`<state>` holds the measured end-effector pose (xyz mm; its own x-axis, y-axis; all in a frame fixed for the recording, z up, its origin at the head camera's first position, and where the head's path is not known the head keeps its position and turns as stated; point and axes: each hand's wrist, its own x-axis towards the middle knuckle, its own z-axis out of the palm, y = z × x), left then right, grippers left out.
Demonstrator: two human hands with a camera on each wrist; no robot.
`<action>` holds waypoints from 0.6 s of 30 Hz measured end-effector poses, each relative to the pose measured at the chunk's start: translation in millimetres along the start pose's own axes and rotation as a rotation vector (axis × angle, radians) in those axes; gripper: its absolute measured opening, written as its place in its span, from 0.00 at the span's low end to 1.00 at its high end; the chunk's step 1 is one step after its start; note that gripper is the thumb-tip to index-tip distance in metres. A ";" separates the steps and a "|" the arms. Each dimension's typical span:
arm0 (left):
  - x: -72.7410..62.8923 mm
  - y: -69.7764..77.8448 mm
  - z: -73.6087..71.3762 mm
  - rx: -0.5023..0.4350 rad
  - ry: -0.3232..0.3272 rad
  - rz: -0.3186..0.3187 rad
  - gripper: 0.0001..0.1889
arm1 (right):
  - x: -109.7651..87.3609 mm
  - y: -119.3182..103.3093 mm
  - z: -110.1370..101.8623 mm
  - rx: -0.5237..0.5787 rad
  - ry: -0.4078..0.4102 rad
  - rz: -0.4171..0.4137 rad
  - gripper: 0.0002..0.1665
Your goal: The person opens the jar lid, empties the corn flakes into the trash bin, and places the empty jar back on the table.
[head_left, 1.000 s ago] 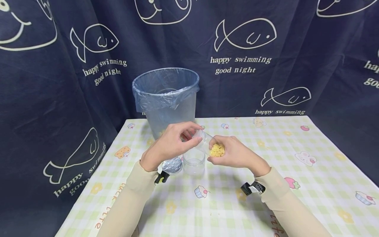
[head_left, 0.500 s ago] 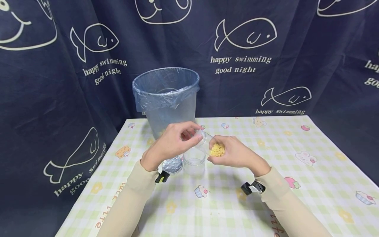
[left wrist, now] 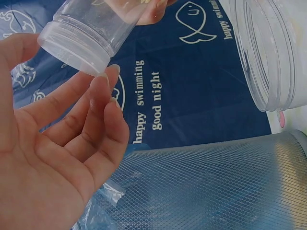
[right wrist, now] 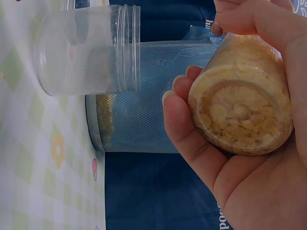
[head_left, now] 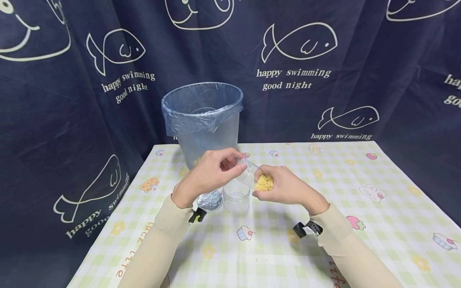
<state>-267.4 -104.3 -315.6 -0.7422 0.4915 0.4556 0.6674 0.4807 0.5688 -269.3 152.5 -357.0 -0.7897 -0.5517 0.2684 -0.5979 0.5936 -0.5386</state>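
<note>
My right hand grips a small clear plastic jar by its lower end, with fingers wrapped round it. Yellow flakes fill the bottom of this jar, which is tilted with its top toward the left hand. At that top, my left hand pinches the translucent screw lid between thumb and fingertips; the lid sits on the jar's mouth. Below both hands a second clear jar stands upright on the table, uncovered, its threaded rim showing in the left wrist view.
A round silver foil-topped piece lies left of the standing jar, partly behind the left wrist. Behind the hands rises a mesh bin with a blue liner. A checked cloth covers the table, and a dark blue curtain hangs at the back.
</note>
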 end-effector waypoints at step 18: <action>-1.4 1.0 0.1 0.007 0.000 -0.073 0.09 | 0.2 -1.0 1.7 -0.011 0.004 0.002 0.18</action>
<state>-265.6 -104.4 -315.8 -0.7889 0.4549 0.4130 0.6119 0.5200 0.5960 -268.6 150.8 -357.7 -0.7911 -0.5485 0.2706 -0.5980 0.6007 -0.5306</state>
